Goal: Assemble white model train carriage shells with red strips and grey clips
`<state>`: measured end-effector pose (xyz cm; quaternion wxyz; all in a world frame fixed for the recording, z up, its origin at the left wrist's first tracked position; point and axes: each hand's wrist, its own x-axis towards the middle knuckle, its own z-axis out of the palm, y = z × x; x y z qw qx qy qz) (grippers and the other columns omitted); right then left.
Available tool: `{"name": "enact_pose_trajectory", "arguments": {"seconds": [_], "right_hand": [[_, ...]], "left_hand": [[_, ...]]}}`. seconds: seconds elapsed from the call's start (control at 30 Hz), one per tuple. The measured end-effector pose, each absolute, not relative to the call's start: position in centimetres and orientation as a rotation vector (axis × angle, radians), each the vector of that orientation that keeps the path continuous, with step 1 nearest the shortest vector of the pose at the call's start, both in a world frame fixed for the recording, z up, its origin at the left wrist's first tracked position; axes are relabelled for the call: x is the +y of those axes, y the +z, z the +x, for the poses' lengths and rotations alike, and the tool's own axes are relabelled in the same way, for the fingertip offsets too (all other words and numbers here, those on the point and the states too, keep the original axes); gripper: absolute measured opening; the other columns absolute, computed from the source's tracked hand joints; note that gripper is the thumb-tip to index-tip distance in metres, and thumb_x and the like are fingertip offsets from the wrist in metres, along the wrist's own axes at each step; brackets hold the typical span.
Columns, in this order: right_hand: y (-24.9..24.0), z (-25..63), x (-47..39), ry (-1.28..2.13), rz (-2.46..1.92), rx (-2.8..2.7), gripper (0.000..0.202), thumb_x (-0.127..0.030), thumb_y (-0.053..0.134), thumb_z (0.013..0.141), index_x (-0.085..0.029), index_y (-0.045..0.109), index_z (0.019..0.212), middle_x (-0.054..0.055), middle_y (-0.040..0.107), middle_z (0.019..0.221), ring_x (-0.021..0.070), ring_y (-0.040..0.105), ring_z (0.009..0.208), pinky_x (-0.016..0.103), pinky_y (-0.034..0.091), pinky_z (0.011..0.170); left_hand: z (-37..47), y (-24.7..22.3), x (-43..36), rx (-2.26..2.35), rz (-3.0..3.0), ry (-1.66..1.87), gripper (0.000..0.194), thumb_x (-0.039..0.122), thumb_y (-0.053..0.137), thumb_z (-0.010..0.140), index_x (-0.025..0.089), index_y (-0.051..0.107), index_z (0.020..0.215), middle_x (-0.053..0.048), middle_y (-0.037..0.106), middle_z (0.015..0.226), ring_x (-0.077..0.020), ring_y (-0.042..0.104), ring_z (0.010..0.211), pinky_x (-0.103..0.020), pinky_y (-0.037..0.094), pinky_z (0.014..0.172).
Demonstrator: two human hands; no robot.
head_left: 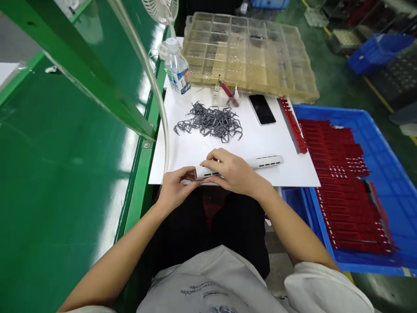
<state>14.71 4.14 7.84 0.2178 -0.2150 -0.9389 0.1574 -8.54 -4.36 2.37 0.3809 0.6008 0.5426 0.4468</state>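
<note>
A long white plastic housing [269,161] with dark slots along its side lies across the near edge of the white tabletop, a bit of red showing at its left end. My left hand [173,188] closes on that left end, the thumb below and the fingers above. Wrapped over the housing's middle part, my right hand [232,170] grips it from above and hides some of its length. Beyond my hands lies a loose pile of dark grey bent clips [215,121]. Whether a clip is between my left fingers cannot be seen.
A clear bottle [177,71], a divided plastic tray [244,56], a small tool holder [226,98] and a phone [261,109] stand or lie behind the clips. A red strip [293,127] lies at right, beside a blue bin [387,161] of red parts. A green frame [143,169] borders the left.
</note>
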Motion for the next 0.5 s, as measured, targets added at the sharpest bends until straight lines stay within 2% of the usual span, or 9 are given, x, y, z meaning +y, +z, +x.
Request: {"name": "enact_pose_trajectory", "arguments": {"seconds": [0.03,0.17,0.27,0.5], "right_hand": [[7.9,15.0,4.1,0.446,-0.588,-2.601,0.030,-0.041,0.067,0.110,-0.019,0.071,0.129,0.015,0.071,0.119,0.0303,0.066,0.105,0.042,0.057,0.084],[8.4,15.4,3.8,0.560,-0.574,-2.594,0.030,-0.045,0.066,0.110,-0.022,0.072,0.129,0.013,0.071,0.118,0.0269,0.068,0.100,0.039,0.056,0.081],[8.6,15.5,3.7,0.606,-0.554,-2.584,0.031,-0.044,0.068,0.110,-0.021,0.072,0.130,0.013,0.072,0.118,0.0253,0.069,0.098,0.037,0.056,0.079],[8.4,15.8,3.7,0.596,-0.537,-2.533,0.032,-0.047,0.070,0.108,-0.024,0.075,0.131,0.011,0.073,0.113,0.0249,0.069,0.098,0.038,0.057,0.081]], "left_hand": [[-8.7,2.4,-4.4,1.389,1.560,1.116,0.033,0.040,0.088,0.090,0.018,0.082,0.114,-0.005,0.084,0.089,-0.0226,0.080,0.080,-0.034,0.068,0.081],[-8.8,3.1,-4.6,1.302,1.620,1.117,0.032,0.042,0.090,0.089,0.018,0.085,0.108,-0.004,0.084,0.085,-0.0200,0.077,0.073,-0.028,0.063,0.071],[-8.5,3.2,-4.7,1.264,1.642,1.155,0.027,0.041,0.089,0.090,0.018,0.087,0.105,-0.003,0.084,0.085,-0.0199,0.078,0.072,-0.028,0.063,0.072],[-8.3,2.0,-4.7,1.229,1.580,1.197,0.029,0.043,0.088,0.091,0.021,0.089,0.110,-0.008,0.088,0.093,-0.0271,0.084,0.081,-0.035,0.066,0.075]]}}
